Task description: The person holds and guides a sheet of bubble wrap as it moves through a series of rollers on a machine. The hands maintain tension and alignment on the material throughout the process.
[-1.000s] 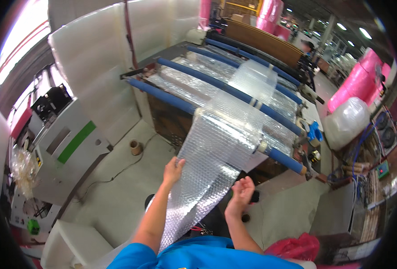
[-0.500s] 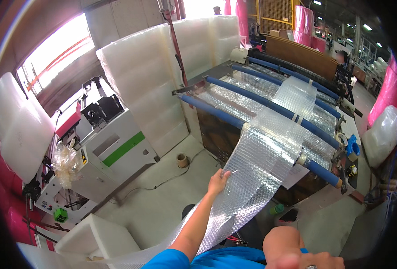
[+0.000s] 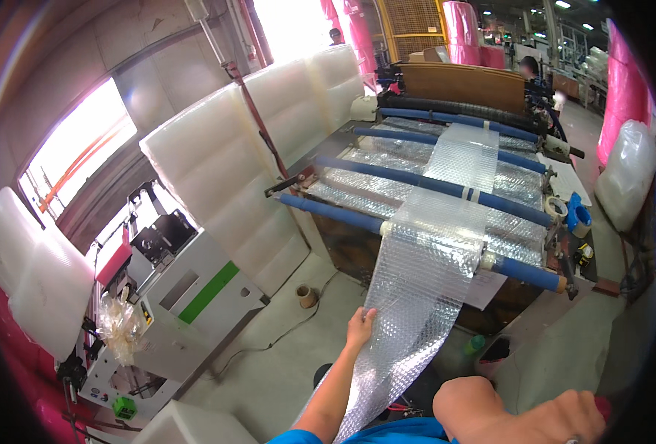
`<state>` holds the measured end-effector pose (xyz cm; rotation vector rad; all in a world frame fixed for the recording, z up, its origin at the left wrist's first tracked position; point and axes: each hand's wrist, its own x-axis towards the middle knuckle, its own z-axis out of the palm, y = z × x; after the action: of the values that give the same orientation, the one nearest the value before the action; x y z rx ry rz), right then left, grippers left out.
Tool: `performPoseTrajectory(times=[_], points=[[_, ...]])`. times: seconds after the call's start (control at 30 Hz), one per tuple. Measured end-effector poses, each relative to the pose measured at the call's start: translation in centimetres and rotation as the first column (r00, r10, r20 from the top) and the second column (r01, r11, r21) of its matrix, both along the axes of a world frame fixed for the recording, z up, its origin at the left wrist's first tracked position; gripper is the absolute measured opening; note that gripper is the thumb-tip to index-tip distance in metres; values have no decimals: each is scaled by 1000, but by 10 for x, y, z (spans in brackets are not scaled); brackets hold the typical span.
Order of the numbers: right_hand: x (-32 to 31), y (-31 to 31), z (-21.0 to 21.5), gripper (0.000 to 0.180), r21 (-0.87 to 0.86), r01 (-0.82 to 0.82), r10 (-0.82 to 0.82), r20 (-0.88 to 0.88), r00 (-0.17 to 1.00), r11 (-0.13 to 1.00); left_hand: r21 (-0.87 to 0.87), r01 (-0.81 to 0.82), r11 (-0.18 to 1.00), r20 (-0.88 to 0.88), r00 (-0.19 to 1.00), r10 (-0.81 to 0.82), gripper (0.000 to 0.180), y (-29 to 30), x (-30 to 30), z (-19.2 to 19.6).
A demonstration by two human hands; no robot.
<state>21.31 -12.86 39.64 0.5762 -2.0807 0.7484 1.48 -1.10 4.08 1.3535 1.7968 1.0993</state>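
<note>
A long strip of clear bubble wrap (image 3: 424, 270) runs over the blue rollers and hangs down toward my body, twisting in its lower part. My left hand (image 3: 359, 329) pinches its left edge below the front roller, with the fingers closed on the film. My right hand (image 3: 568, 420) is at the lower right, away from the strip, with the fingers curled and a ring on one. A small dark red thing (image 3: 602, 407) shows at its far side; I cannot make out what it is.
The front blue roller (image 3: 328, 209) spans a machine frame. Tape rolls (image 3: 556, 207) and a blue tape dispenser (image 3: 579, 216) lie on its right side. A white machine with a green stripe (image 3: 209, 292) stands left. A cardboard core (image 3: 306, 296) and a cable (image 3: 268, 346) are on the floor.
My view has shifted, so the machine sits further left and the left hand lower in the picture. My right hand has moved to the right. The left hand still grips the bubble wrap.
</note>
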Motion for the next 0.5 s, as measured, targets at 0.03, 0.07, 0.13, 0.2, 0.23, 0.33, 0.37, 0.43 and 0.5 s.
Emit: performPoseTrajectory(times=[0.03,0.07,0.13,0.2,0.23,0.33,0.37,0.43,0.5], points=[[0,-2,-2,58,1,1,-1,5,1000,1000,17,4,1000,-21,1000,-4,42,5,3,5],[2,-4,-4,58,2,11,-11,6,1000,1000,34,11,999,-43,999,-10,42,13,7,11],[6,-2,-4,58,17,48,-48,5,999,999,104,40,994,-38,999,-37,41,39,19,23],[9,5,-6,57,3,3,-3,12,1000,1000,166,27,986,-6,1000,-26,40,59,13,23],[6,10,-6,57,-15,-60,60,9,998,998,111,-28,993,2,1000,28,40,50,-2,30],[9,6,-7,57,34,-14,15,-19,1000,999,82,-4,997,31,1000,2,42,80,21,66],[7,3,-9,56,62,29,-27,-34,999,998,120,6,993,33,999,-10,43,96,31,70],[3,1,-13,56,120,117,-110,-66,992,986,133,13,991,18,1000,-16,46,117,47,83],[-6,2,-28,56,169,129,-113,-103,988,977,91,-47,995,-15,999,49,49,121,39,96]])
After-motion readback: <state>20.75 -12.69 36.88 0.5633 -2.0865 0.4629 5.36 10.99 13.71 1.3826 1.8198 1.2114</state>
